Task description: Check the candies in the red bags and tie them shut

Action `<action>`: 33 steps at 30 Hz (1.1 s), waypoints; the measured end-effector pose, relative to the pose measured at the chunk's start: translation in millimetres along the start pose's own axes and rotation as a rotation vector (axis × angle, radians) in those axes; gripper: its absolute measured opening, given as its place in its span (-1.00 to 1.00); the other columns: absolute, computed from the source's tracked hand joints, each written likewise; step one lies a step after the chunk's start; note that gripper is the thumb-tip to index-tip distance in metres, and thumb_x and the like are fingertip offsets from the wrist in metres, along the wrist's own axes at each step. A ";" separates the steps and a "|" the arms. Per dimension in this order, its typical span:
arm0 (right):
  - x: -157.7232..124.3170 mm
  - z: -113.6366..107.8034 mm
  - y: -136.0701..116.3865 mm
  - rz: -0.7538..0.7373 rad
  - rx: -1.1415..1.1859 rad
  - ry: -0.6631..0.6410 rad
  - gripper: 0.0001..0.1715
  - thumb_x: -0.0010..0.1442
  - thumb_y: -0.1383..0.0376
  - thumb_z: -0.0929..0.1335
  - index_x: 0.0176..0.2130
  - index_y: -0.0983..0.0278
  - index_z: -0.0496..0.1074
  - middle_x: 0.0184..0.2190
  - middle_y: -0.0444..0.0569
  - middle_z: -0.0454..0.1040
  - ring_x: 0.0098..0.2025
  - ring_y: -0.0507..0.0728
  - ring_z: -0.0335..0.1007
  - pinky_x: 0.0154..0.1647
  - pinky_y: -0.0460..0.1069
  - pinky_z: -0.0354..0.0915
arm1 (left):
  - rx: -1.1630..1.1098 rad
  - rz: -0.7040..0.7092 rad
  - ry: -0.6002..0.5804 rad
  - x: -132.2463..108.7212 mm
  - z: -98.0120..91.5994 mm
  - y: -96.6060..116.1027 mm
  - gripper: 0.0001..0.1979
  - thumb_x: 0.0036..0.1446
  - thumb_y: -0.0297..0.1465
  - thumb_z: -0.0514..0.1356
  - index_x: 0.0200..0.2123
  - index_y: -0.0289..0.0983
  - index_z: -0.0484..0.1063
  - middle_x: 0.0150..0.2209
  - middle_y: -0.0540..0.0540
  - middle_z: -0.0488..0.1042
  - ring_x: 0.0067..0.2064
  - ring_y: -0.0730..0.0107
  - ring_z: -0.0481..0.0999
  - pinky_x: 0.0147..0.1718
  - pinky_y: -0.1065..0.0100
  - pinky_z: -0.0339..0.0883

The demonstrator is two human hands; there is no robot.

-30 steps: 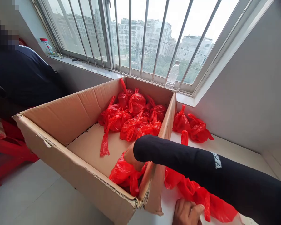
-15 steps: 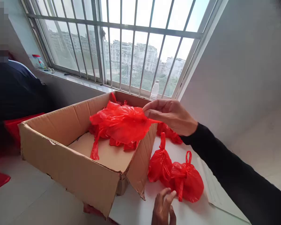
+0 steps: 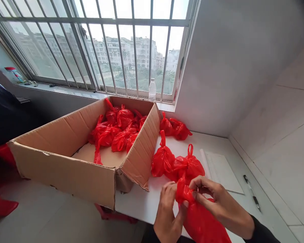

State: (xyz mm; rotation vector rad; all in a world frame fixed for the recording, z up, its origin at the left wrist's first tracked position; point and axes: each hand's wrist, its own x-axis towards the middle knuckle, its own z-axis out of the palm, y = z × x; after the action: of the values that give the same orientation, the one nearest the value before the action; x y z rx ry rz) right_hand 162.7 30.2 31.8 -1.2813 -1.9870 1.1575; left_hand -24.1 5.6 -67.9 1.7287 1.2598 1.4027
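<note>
Both of my hands are on a red plastic bag at the near edge of the white table. My left hand pinches the gathered top of the bag from the left. From the right, my right hand grips the same top with thumb and fingertips. The bag's lower part spreads toward me and runs out of view at the bottom. Just beyond my hands sit knotted red bags, and one more knotted bag with its loop upright stands to their left, close to the box.
An open cardboard box on the left holds several knotted red bags. More red bags lie behind its right side. A clear bottle stands on the sill. On the right are a pen and papers. A person's dark sleeve shows far left.
My right hand has come down from above the box to the near table edge. My left hand has closed on the red bag beside it. The view has swung right.
</note>
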 end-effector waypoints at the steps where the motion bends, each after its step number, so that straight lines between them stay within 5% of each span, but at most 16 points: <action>1: -4.2 2.4 11.1 0.005 -0.007 0.023 -0.87 0.39 0.23 0.27 -0.19 0.17 0.40 -0.24 -0.11 0.48 -0.22 0.10 0.42 -0.12 0.05 0.39 | -0.023 0.015 -0.075 1.9 6.7 1.0 -0.71 0.25 -0.24 0.24 0.02 -0.12 0.53 -0.06 -0.14 0.58 0.01 0.10 0.53 0.01 0.16 0.45; 4: -16.7 7.4 40.0 -0.024 -0.134 0.136 -0.78 0.36 0.29 0.28 0.00 0.15 0.38 -0.05 -0.03 0.49 0.01 0.18 0.40 0.06 0.14 0.35 | -0.065 -0.039 -0.156 4.9 20.2 -2.5 -0.79 0.31 -0.22 0.15 -0.16 -0.19 0.52 -0.24 -0.11 0.57 -0.20 0.21 0.57 -0.19 0.25 0.47; 7: -25.0 15.1 64.2 -0.040 -0.337 0.222 -0.57 0.30 0.40 0.31 0.14 0.16 0.32 -0.05 0.01 0.50 0.02 0.24 0.38 0.09 0.23 0.30 | -0.076 -0.133 -0.173 7.7 24.3 -12.6 -0.81 0.36 -0.24 0.10 -0.11 -0.20 0.42 -0.19 -0.11 0.54 -0.16 0.23 0.56 -0.14 0.25 0.45; 14: -26.9 9.9 95.0 0.044 -0.336 0.378 -0.81 0.22 0.48 0.30 -0.27 0.20 0.41 -0.30 -0.09 0.53 -0.24 0.15 0.38 -0.16 0.07 0.35 | 0.020 -0.176 -0.271 13.4 3.8 -40.3 -0.74 0.25 -0.26 0.23 -0.02 -0.17 0.36 -0.18 -0.06 0.53 -0.19 0.30 0.54 -0.18 0.31 0.44; 17: -34.2 -5.0 99.4 0.142 -0.327 0.496 -0.84 0.21 0.46 0.29 -0.32 0.21 0.36 -0.35 -0.07 0.49 -0.28 0.17 0.34 -0.26 0.07 0.33 | 0.137 -0.175 -0.220 14.1 -17.8 -46.8 -0.78 0.26 -0.29 0.21 -0.05 -0.19 0.42 -0.36 0.00 0.48 -0.37 0.34 0.48 -0.36 0.34 0.39; 19: -38.1 -9.4 98.5 0.158 -0.322 0.536 -0.85 0.21 0.45 0.28 -0.28 0.21 0.37 -0.29 -0.04 0.50 -0.19 0.20 0.34 -0.21 0.09 0.35 | 0.219 -0.160 -0.165 14.7 -26.2 -45.0 -0.72 0.27 -0.30 0.21 0.04 -0.19 0.42 -0.27 -0.06 0.51 -0.27 0.28 0.51 -0.27 0.28 0.41; 23: -32.9 2.9 87.7 0.023 -0.314 0.442 -0.55 0.25 0.30 0.38 0.13 0.20 0.34 0.06 0.01 0.47 0.10 0.25 0.29 0.16 0.20 0.28 | 0.309 -0.038 -0.187 18.9 -17.4 -31.1 -0.40 0.21 -0.28 0.30 0.30 -0.05 0.27 0.23 -0.15 0.34 0.22 0.08 0.33 0.21 0.07 0.20; 25: -26.1 12.7 84.5 -0.006 -0.348 0.369 -0.43 0.26 0.23 0.42 0.21 0.20 0.31 0.07 0.02 0.47 0.08 0.26 0.31 0.17 0.22 0.28 | 0.330 0.018 -0.206 23.2 -8.3 -26.9 -0.44 0.21 -0.29 0.29 0.27 -0.05 0.34 0.14 -0.14 0.42 0.16 0.08 0.36 0.18 0.07 0.21; 29: -20.1 19.0 91.5 0.055 -0.401 0.375 -0.57 0.31 0.31 0.36 0.16 0.23 0.38 -0.09 0.05 0.49 -0.02 0.25 0.34 0.08 0.20 0.33 | 0.345 0.041 -0.190 30.6 -3.8 -29.5 -0.79 0.25 -0.30 0.23 -0.08 -0.16 0.58 -0.25 -0.10 0.53 -0.14 0.15 0.43 -0.09 0.17 0.32; 33: -27.6 9.4 96.7 0.105 -0.349 0.352 -0.88 0.31 0.30 0.36 -0.13 0.21 0.48 -0.26 -0.03 0.48 -0.15 0.20 0.36 -0.08 0.10 0.36 | 0.332 -0.031 -0.137 29.7 -16.0 -31.6 -0.83 0.30 -0.28 0.18 -0.20 -0.20 0.52 -0.28 -0.07 0.52 -0.21 0.25 0.48 -0.18 0.28 0.36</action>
State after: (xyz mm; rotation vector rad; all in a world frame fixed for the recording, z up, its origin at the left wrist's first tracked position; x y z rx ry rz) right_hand 213.1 20.5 -55.1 -1.6499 -1.9227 0.5849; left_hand -49.0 43.1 -78.7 1.9752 1.4990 1.0812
